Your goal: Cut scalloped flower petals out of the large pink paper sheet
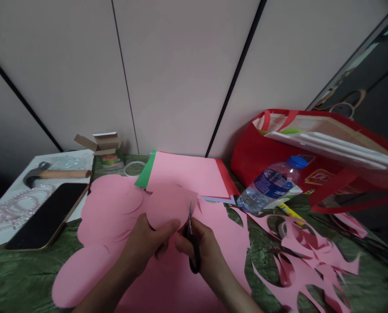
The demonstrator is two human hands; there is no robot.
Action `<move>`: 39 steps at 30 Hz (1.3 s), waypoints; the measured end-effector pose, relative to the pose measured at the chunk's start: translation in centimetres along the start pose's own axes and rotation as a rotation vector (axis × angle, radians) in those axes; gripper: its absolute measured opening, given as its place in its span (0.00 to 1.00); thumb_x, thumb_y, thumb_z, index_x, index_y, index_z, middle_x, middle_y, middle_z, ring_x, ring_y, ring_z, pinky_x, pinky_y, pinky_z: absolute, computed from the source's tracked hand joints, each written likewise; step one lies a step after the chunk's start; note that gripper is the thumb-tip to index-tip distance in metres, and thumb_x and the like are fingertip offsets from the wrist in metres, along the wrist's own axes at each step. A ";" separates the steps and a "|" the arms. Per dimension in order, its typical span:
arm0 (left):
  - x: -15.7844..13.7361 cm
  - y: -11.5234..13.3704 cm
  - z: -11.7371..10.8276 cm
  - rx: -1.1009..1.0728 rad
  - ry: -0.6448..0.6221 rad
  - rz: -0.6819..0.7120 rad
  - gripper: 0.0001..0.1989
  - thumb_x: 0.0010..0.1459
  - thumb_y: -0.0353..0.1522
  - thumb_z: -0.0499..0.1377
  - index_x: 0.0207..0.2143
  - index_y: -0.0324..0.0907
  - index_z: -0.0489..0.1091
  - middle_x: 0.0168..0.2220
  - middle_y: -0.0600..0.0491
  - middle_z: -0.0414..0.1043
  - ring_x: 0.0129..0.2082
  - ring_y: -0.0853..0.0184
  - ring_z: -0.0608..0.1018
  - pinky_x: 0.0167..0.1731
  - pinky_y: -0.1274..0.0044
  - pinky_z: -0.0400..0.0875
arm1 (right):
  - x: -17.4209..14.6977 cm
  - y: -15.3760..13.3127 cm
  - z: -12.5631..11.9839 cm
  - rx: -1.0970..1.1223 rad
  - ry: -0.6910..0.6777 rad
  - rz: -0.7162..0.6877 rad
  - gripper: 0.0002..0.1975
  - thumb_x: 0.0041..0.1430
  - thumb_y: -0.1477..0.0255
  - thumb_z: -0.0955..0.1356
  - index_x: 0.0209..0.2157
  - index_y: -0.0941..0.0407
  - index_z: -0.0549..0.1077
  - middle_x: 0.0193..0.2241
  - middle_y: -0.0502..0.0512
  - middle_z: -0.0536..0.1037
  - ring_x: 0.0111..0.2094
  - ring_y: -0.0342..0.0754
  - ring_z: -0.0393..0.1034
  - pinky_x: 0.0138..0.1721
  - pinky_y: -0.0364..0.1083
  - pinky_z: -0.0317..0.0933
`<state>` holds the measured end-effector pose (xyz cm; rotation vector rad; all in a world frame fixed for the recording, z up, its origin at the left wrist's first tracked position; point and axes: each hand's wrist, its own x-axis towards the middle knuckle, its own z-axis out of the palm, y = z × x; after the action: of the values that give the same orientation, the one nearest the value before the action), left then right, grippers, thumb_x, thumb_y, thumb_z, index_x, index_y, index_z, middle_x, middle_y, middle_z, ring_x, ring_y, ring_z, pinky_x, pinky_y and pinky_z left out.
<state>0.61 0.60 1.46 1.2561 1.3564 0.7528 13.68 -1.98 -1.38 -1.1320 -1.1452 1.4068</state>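
Observation:
My left hand (pixel 151 241) pinches a piece of pink paper (pixel 169 206) by its lower edge, thumb on top. My right hand (pixel 202 243) grips a pair of scissors (pixel 193 248) with dark handles, fingers in the loops. The blades point away from me, at the right side of the piece, where a small corner sticks out. Below both hands lies a larger pink sheet (pixel 220 243) with a cut edge. Rounded pink paper cutouts (pixel 105 217) overlap in a pile to the left.
Pink paper scraps (pixel 311 261) spread at right beside a water bottle (pixel 269 184) and a red bag (pixel 255 143). Coloured sheets (pixel 187 171) lie at the back. At left are a phone (pixel 50 215), a hammer (pixel 60 174), beads (pixel 21 206) and a small open box (pixel 111 156).

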 end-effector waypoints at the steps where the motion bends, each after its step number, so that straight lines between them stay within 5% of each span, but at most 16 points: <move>1: 0.0 0.0 0.0 0.005 0.001 -0.001 0.19 0.47 0.39 0.57 0.09 0.40 0.59 0.05 0.59 0.53 0.08 0.75 0.57 0.12 0.79 0.50 | 0.0 0.0 0.0 -0.003 -0.001 -0.001 0.15 0.44 0.62 0.70 0.25 0.57 0.63 0.18 0.44 0.60 0.21 0.40 0.51 0.21 0.40 0.47; 39: -0.1 0.6 -0.1 0.021 0.035 0.034 0.20 0.47 0.37 0.55 0.07 0.41 0.57 0.05 0.58 0.56 0.09 0.74 0.60 0.15 0.79 0.54 | -0.1 -0.4 0.2 0.027 0.042 0.081 0.11 0.44 0.68 0.69 0.20 0.57 0.62 0.14 0.43 0.62 0.15 0.37 0.58 0.17 0.38 0.53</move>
<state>0.64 0.70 2.04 1.2905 1.3771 0.7894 13.54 -2.04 -0.92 -1.1950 -1.0579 1.4494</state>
